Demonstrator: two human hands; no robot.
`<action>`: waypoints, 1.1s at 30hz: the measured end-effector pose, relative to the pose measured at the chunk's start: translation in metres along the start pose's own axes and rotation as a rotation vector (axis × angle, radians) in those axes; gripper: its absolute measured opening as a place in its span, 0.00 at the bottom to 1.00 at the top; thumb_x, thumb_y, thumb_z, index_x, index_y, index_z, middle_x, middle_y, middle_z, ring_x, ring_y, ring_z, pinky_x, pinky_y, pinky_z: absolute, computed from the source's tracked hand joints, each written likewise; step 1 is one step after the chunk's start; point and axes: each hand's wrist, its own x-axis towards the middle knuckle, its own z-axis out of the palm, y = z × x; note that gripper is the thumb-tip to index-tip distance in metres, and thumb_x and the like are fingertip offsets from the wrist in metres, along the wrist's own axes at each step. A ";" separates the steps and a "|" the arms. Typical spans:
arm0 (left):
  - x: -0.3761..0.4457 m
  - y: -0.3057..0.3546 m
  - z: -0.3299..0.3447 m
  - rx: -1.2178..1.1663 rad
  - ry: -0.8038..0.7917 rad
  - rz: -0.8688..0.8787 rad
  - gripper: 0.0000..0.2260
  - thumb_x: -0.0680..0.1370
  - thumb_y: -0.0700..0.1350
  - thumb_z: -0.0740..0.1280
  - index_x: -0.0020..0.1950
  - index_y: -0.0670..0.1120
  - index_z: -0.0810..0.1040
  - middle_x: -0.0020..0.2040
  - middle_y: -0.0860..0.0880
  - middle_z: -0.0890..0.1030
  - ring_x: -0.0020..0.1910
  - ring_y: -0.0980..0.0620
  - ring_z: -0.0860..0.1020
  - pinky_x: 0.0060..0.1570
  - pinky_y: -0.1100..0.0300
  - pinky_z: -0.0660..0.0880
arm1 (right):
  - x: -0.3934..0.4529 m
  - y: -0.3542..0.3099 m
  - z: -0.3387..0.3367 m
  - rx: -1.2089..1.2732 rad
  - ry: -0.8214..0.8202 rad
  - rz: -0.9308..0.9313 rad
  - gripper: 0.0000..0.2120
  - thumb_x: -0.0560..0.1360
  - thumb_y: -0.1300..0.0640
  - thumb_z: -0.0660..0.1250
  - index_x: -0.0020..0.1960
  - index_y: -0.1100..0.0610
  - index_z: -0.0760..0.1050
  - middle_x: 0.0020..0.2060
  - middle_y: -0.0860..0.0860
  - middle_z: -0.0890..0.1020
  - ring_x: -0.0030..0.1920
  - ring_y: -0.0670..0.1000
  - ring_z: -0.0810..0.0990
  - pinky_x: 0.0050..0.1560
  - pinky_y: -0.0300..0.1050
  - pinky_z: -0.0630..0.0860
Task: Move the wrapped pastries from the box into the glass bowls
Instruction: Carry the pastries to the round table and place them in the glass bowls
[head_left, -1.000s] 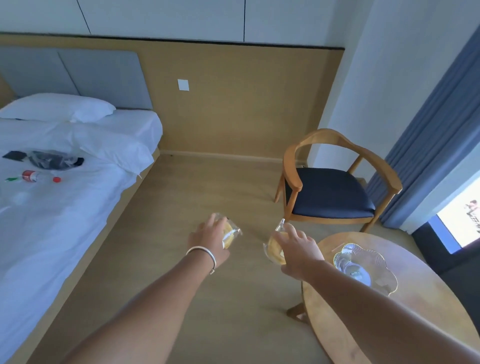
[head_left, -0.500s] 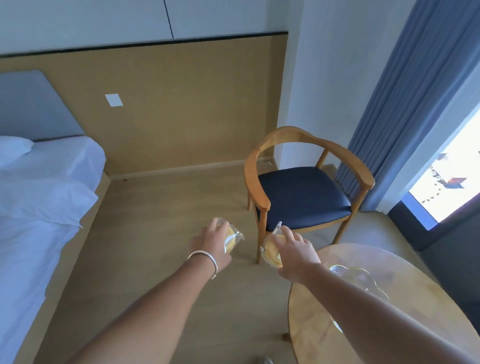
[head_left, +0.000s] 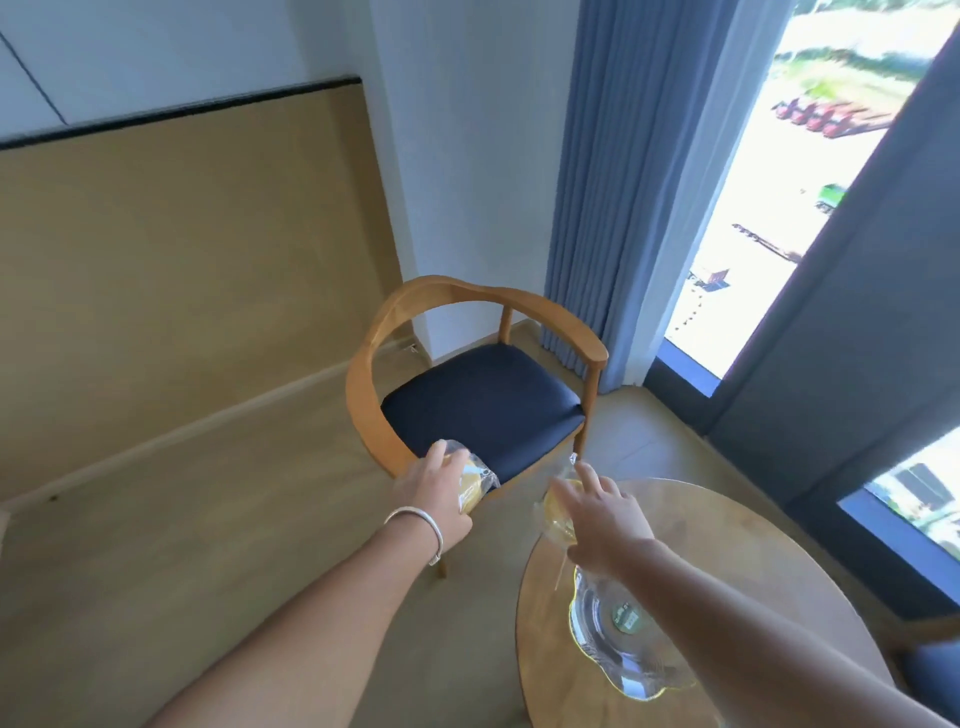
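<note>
Round table (head_left: 727, 571), bowl (head_left: 618, 639) waiting. Your left hand (head_left: 436, 493) grips pastry (head_left: 475, 486); right hand (head_left: 605, 514) apparently grips another (head_left: 558, 512). Carrying step; lower into bowl next.

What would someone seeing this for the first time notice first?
Two outstretched hands, each holding a wrapped pastry: the left hand over the chair edge, the right hand over the near rim of the round table. Under the right forearm, a glass bowl sits on the table. A bright window fills the upper right.
</note>
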 end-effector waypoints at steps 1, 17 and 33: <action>0.012 0.007 0.002 0.030 -0.016 0.040 0.30 0.67 0.44 0.69 0.67 0.55 0.64 0.67 0.53 0.62 0.57 0.47 0.71 0.50 0.52 0.74 | 0.000 0.009 0.001 0.017 -0.004 0.047 0.43 0.68 0.52 0.74 0.74 0.44 0.53 0.77 0.55 0.53 0.71 0.59 0.64 0.67 0.54 0.70; 0.127 0.138 0.032 0.218 -0.200 0.765 0.35 0.71 0.53 0.70 0.74 0.56 0.58 0.76 0.51 0.57 0.68 0.47 0.68 0.59 0.51 0.73 | -0.062 0.063 0.015 0.232 -0.001 0.817 0.43 0.69 0.49 0.75 0.76 0.42 0.52 0.78 0.52 0.50 0.73 0.58 0.63 0.68 0.53 0.69; 0.091 0.161 0.148 0.409 -0.472 0.890 0.38 0.72 0.54 0.71 0.74 0.48 0.54 0.77 0.49 0.56 0.68 0.46 0.67 0.59 0.51 0.72 | -0.074 0.052 0.112 0.384 -0.268 0.802 0.51 0.70 0.54 0.75 0.79 0.49 0.41 0.80 0.52 0.49 0.76 0.56 0.57 0.71 0.56 0.63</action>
